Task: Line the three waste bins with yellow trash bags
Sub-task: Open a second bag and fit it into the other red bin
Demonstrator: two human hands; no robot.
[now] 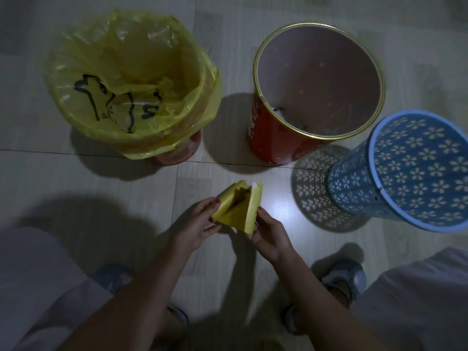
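Nearest the camera, pale trouser legs and two sandalled feet (342,282) framed the bare forearms. Both hands were closed on one folded yellow trash bag (238,209): the left hand (196,224) pinched its left edge between thumb and fingertips, and the right hand (269,234) gripped its right edge. The bag was a thick, flat, opaque wad, parted into a wedge between the two hands, with a small white patch at its far tip. It was held above the tiled floor (152,188), well apart from every bin.

Beyond the grip and to its right stood a blue bin (354,183) with flower-shaped cut-outs, unlined, casting a patterned shadow toward the hands. Straight beyond the grip stood a red bin (268,138) with a gold rim, unlined; a few dark specks lay at its bottom, possibly debris, though the dim light left that unclear. Farther left of the grip, a third bin (177,153) already wore a translucent yellow liner (126,79), folded over its rim and printed with black marks. Nothing lay between the hands and the bins.
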